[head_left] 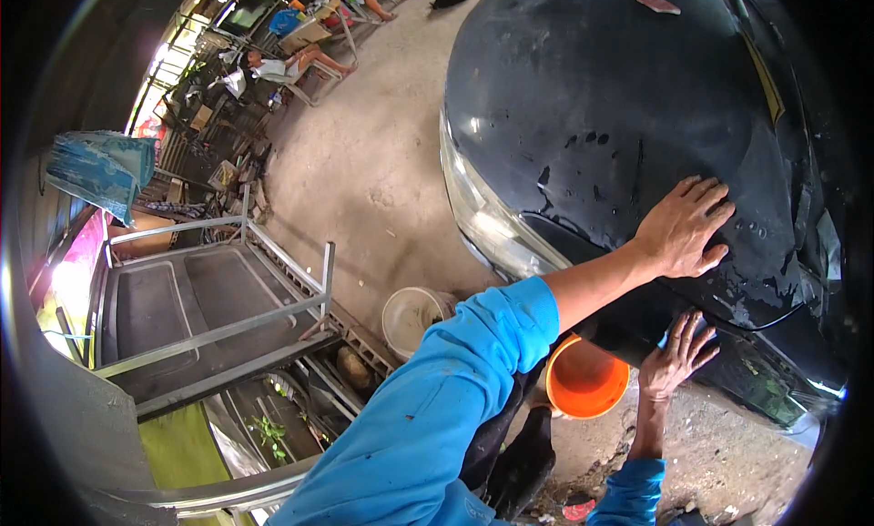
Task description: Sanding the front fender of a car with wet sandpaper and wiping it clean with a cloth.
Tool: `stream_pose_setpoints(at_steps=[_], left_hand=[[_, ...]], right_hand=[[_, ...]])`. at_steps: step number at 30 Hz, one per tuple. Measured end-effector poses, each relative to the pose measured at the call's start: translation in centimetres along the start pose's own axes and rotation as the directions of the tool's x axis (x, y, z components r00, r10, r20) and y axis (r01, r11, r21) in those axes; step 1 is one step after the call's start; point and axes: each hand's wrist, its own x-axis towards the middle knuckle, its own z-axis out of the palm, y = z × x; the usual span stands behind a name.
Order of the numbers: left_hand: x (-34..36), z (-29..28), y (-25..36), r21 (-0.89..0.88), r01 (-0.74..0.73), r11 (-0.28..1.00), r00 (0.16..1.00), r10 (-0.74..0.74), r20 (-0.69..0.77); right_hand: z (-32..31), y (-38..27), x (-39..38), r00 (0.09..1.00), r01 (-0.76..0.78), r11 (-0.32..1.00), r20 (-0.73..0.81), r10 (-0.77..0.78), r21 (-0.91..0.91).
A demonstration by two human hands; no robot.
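Observation:
My left hand point(685, 226) rests palm down with fingers apart on the wet, dusty black hood point(574, 80) of a car. My right hand point(678, 358) is lower, pressed on the car's dark front panel point(746, 362), with a small light blue pad point(663, 338) partly hidden under its fingers. Droplets and wet patches mark the hood around my left hand. A pale headlight point(482, 198) is at the car's front, left of my hands. An orange bucket point(583, 385) stands on the ground just left of my right hand. A small reddish flat piece point(655, 0) lies high on the hood.
A white bucket point(410, 321) stands on the concrete floor point(355, 171). A metal frame with dark panels point(200, 298) and a blue draped sheet point(100, 176) are at left. Clutter lines the wall. Other people point(291, 66) recline in chairs at the back.

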Motion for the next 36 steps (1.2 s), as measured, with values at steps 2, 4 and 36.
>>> stream_pose_setpoints(at_steps=[2,4,36], left_hand=[[-0.3,0.4,0.4,-0.066,-0.002,0.998,0.999,-0.002,-0.047],[0.1,0.1,-0.2,-0.099,0.004,0.995,1.000,-0.004,0.000],[0.4,-0.6,-1.1,0.056,-0.059,0.997,0.987,0.049,0.154]], right_hand=[[-1.5,2.8,-0.5,0.986,0.092,0.995,0.144,-0.086,-0.033],[-2.9,7.5,0.0,0.996,0.053,0.996,0.076,-0.048,-0.071],[-2.7,-7.9,1.5,0.961,-0.159,0.871,0.274,0.030,0.465]])
